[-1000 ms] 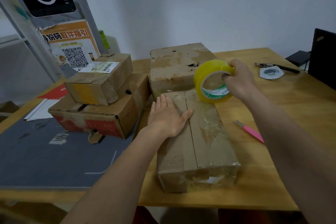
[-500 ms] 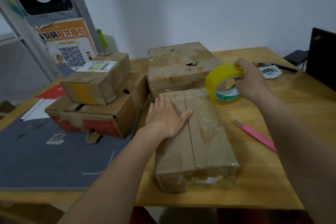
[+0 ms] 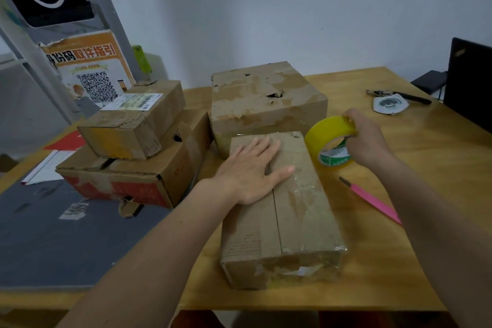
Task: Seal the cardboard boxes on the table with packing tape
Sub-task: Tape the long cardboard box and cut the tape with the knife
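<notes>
My left hand (image 3: 250, 170) presses flat, fingers spread, on the cardboard box (image 3: 282, 210) at the table's (image 3: 426, 194) near edge, pinning its flaps closed. Just right, my right hand (image 3: 368, 141) grips the yellow tape roll (image 3: 331, 142), ready to seal the seam.

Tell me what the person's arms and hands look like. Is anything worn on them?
Both arms are bare as far up as the view shows: no sleeves, gloves, watch, bracelets or rings can be seen. The left hand and right hand are uncovered, with short, unpainted-looking nails. Whether sleeves begin higher up cannot be told, since the upper arms are out of frame.
</notes>
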